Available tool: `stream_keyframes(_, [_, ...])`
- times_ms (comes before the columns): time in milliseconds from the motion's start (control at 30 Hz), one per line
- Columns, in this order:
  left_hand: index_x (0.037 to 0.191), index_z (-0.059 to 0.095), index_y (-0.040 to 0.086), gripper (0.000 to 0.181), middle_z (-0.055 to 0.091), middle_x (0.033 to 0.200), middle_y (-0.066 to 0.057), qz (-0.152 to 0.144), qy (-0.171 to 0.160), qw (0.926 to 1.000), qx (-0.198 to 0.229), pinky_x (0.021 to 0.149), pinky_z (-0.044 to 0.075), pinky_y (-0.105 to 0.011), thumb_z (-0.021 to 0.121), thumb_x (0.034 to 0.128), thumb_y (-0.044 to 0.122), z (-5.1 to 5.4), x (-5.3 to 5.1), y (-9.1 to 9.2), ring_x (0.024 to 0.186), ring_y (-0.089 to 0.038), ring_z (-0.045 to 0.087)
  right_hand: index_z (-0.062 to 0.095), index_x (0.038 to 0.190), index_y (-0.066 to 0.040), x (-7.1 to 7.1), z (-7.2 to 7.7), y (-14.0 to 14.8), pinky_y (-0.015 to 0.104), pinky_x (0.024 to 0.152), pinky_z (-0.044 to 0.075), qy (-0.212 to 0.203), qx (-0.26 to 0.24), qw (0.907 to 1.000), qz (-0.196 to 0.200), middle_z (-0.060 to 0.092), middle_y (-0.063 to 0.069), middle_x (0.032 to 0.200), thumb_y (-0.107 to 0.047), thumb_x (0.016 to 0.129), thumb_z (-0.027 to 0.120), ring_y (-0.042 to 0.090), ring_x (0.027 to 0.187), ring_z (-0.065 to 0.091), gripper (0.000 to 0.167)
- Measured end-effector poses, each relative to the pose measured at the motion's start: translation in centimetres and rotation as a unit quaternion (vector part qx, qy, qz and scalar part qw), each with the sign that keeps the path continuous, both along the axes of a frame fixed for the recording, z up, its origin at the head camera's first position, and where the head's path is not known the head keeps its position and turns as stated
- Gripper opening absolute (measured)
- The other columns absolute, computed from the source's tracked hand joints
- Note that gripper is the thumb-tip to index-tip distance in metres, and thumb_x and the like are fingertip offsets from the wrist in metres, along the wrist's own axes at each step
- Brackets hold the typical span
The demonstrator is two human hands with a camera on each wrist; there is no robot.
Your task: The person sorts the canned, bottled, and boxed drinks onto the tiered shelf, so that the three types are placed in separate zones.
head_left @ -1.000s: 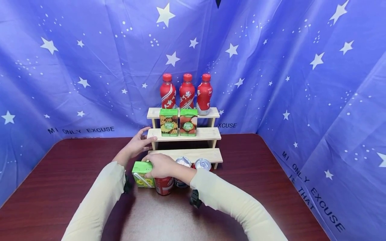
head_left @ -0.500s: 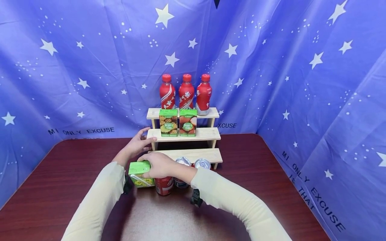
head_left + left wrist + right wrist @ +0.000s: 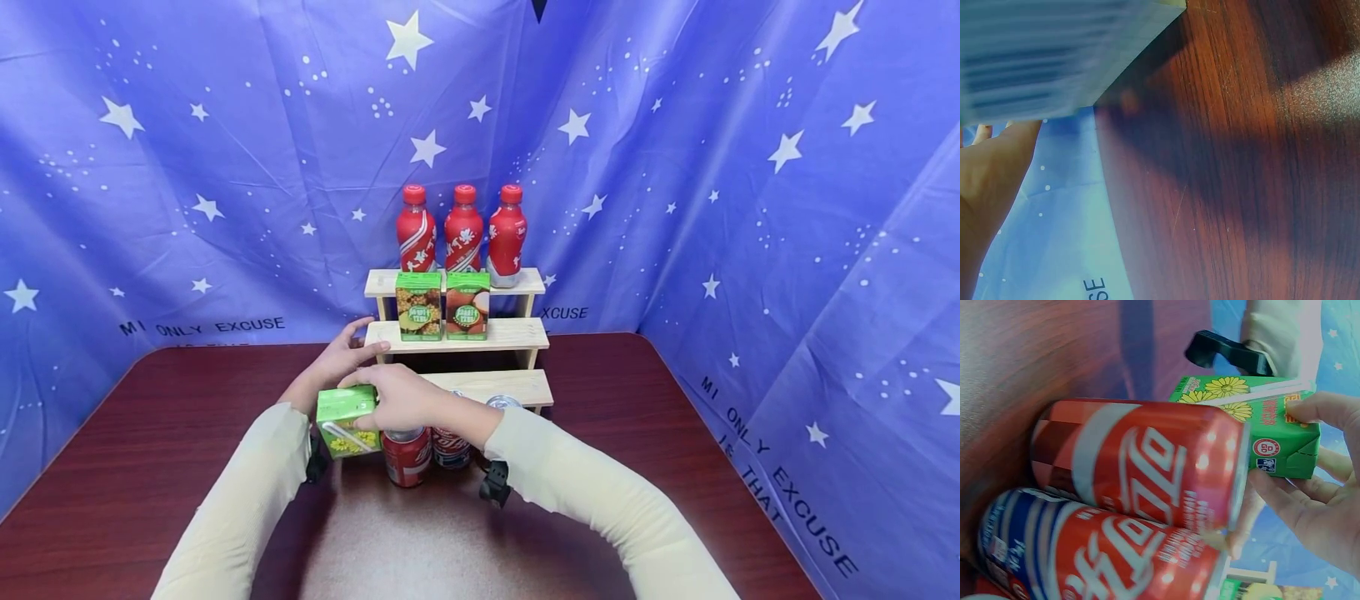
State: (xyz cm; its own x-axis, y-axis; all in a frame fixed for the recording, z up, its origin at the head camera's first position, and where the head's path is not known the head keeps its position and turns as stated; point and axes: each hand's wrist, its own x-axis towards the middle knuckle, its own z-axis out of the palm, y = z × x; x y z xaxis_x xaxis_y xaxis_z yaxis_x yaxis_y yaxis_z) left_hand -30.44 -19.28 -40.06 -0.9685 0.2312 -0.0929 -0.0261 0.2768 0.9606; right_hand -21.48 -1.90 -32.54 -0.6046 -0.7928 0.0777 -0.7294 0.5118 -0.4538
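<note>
My right hand [image 3: 401,398] pinches a green drink carton [image 3: 341,407] near its top, left of the cans. In the right wrist view, the carton [image 3: 1272,425] shows yellow flowers and a white straw on its side, with thumb and fingers on opposite faces. My left hand [image 3: 336,365] grips the left end of the middle step of the wooden shelf [image 3: 517,335], thumb over the plank. In the left wrist view its fingers are mostly hidden behind a blurred pale box surface [image 3: 1035,56]. Beside the carton stand a red cola can [image 3: 407,462] and a red-and-blue can [image 3: 452,450].
A third can [image 3: 502,402] is mostly hidden by my right arm. Two juice cartons [image 3: 419,308] stand on the middle step. Three red bottles [image 3: 464,229] stand on the top step. A blue star curtain [image 3: 262,167] hangs behind the dark red table [image 3: 637,433].
My right hand has shifted the green carton slightly left, then raised it a little. More of the red can now shows below the hand. My left hand has stayed in place.
</note>
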Motion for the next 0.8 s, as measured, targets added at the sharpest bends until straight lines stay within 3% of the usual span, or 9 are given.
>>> stream_keyframes(233, [0.150,0.007,0.008,0.076,0.043,0.131,-0.033,-0.025,0.006,0.9996,0.011,0.074,0.052,-0.020,0.056,0.0939,0.022,1.0,0.6,-0.1,0.082,-0.004,0.057,0.061,0.123,-0.016,0.0,1.6,0.7,0.010,0.073,0.043,0.006,-0.022,0.9997,-0.006,0.064,-0.004,0.111,-0.026,0.080,0.074,0.004,0.088,0.052,0.046])
stream_keyframes(367, [0.148,0.004,0.000,0.079,0.056,0.114,-0.022,-0.060,0.028,0.9959,0.062,0.072,0.052,-0.020,0.058,0.0922,0.017,0.7,0.4,-0.8,0.081,-0.003,0.058,0.057,0.128,-0.015,0.0,2.4,1.1,0.011,0.073,0.044,-0.014,-0.031,0.9993,-0.015,0.062,-0.003,0.111,-0.026,0.080,0.074,0.004,0.088,0.053,0.052])
stream_keyframes(433, [0.147,0.003,-0.002,0.087,0.059,0.106,-0.010,-0.092,0.045,0.9895,0.102,0.070,0.054,-0.022,0.062,0.0894,0.025,-1.0,-1.1,-1.8,0.080,-0.005,0.061,0.056,0.129,-0.015,0.0,2.8,1.2,0.011,0.071,0.045,-0.024,-0.041,0.9988,-0.013,0.062,-0.003,0.110,-0.025,0.080,0.074,0.004,0.086,0.053,0.053])
stream_keyframes(500, [0.147,0.004,0.000,0.093,0.059,0.102,-0.003,-0.135,0.069,0.9794,0.133,0.070,0.055,-0.025,0.065,0.0866,0.033,-4.2,-4.1,-3.3,0.083,-0.009,0.061,0.056,0.129,-0.015,-0.1,3.2,1.4,0.011,0.069,0.046,-0.027,-0.052,0.9982,-0.010,0.063,-0.002,0.108,-0.024,0.080,0.074,0.004,0.083,0.054,0.053])
stream_keyframes(600, [0.149,0.013,0.012,0.080,0.059,0.112,-0.006,-0.196,0.115,0.9581,0.174,0.075,0.055,-0.026,0.062,0.0892,0.031,-11.3,-10.9,-6.4,0.092,-0.014,0.062,0.057,0.128,-0.015,-0.2,3.9,1.6,0.012,0.068,0.048,-0.029,-0.068,0.9972,-0.007,0.063,-0.002,0.108,-0.024,0.080,0.073,0.005,0.082,0.056,0.052])
stream_keyframes(633, [0.150,0.013,0.015,0.079,0.057,0.118,-0.007,-0.221,0.140,0.9479,0.182,0.080,0.054,-0.027,0.063,0.0892,0.028,-14.4,-13.9,-7.6,0.098,-0.016,0.061,0.057,0.128,-0.015,-0.2,4.2,1.7,0.012,0.069,0.048,-0.030,-0.072,0.9969,-0.010,0.062,-0.002,0.109,-0.024,0.080,0.073,0.006,0.084,0.055,0.052])
stream_keyframes(700, [0.150,0.016,0.018,0.081,0.049,0.134,-0.006,-0.250,0.214,0.9301,0.162,0.091,0.049,-0.023,0.066,0.0864,0.013,-17.7,-17.1,-9.1,0.113,-0.013,0.054,0.057,0.128,-0.016,-0.2,4.7,1.9,0.012,0.069,0.049,-0.035,-0.082,0.9959,-0.014,0.062,0.000,0.108,-0.024,0.080,0.074,0.007,0.086,0.056,0.051])
stream_keyframes(733, [0.149,0.018,0.015,0.084,0.045,0.139,-0.005,-0.263,0.262,0.9156,0.154,0.096,0.045,-0.021,0.069,0.0833,0.010,-18.2,-17.7,-9.2,0.119,-0.012,0.050,0.058,0.127,-0.016,-0.2,5.0,2.1,0.013,0.070,0.050,-0.037,-0.089,0.9952,-0.015,0.062,0.000,0.109,-0.023,0.080,0.074,0.008,0.087,0.057,0.051])
stream_keyframes(800, [0.146,0.026,0.008,0.084,0.044,0.139,-0.001,-0.258,0.317,0.9030,0.133,0.100,0.041,-0.018,0.072,0.0762,0.004,-14.1,-13.9,-7.4,0.121,-0.008,0.047,0.058,0.126,-0.018,-0.3,5.4,2.3,0.012,0.071,0.051,-0.041,-0.099,0.9942,-0.015,0.063,0.000,0.108,-0.021,0.079,0.074,0.008,0.088,0.056,0.049])
